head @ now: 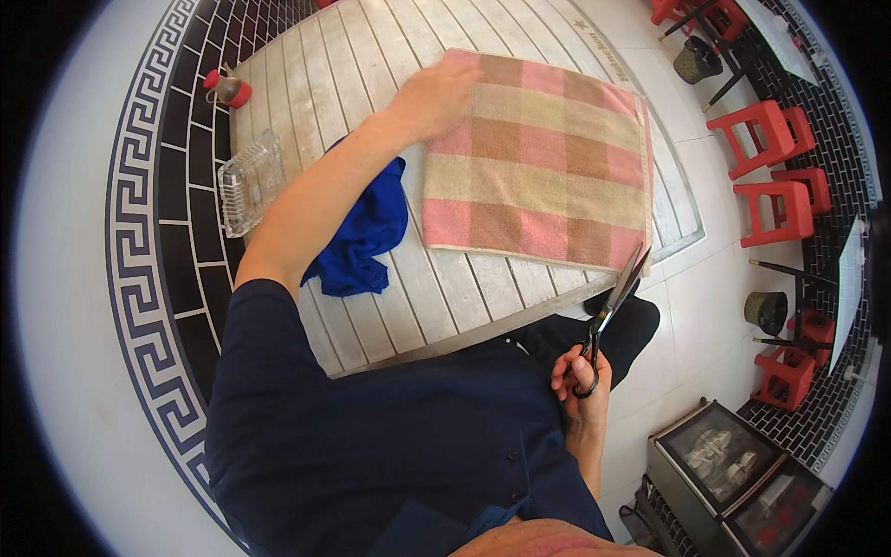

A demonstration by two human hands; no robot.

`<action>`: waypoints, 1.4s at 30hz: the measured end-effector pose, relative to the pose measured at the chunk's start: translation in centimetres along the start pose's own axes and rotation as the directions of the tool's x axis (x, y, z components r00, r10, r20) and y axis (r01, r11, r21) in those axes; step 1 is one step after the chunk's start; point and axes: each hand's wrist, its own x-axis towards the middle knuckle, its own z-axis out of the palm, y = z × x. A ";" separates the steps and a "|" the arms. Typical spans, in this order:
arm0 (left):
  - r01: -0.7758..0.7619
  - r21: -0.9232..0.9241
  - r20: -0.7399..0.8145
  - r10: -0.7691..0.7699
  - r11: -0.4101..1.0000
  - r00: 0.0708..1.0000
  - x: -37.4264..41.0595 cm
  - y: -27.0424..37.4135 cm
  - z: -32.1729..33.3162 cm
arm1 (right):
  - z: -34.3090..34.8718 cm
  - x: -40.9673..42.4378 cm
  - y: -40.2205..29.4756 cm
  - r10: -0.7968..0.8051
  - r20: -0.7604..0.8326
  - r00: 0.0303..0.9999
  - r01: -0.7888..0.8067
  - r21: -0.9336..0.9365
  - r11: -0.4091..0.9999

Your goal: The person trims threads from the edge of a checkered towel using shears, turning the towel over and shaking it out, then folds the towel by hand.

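A checked towel (536, 153) in pink, brown and beige lies spread over the slatted table (431, 299). My left hand (442, 97) is over the towel's far left corner, slightly blurred. Whether its fingers pinch the cloth cannot be made out. In my right hand (585, 379) is a pair of scissors (612, 299) with black handles. The blades point away from me, slightly parted, with their tips at the towel's near right corner. Under my left forearm a crumpled blue cloth (369, 237) lies beside the towel, partly covered by the arm.
On the table's left side are a clear plastic tray (250, 184) and a small bottle with a red cap (228, 89). A black tiled wall (175, 209) borders that side. Red stools (759, 139), waste bins (697, 59) and a glass-topped freezer (720, 456) stand to the right.
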 end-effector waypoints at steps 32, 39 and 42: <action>-0.160 -0.177 0.377 0.217 0.971 0.900 -11.8 13.5 -7.3 | -2.0 -1.1 0.5 -0.138 -0.072 0.988 0.138 -0.009 0.990; 0.224 0.133 0.638 -0.257 0.965 0.726 -10.5 11.6 -10.3 | -2.9 -1.0 -0.1 -0.168 -0.147 0.975 0.174 0.029 0.984; 0.187 0.233 0.700 -0.298 0.954 0.649 -9.9 11.0 -12.4 | -3.2 -0.9 -0.2 -0.168 -0.168 0.971 0.180 0.059 0.982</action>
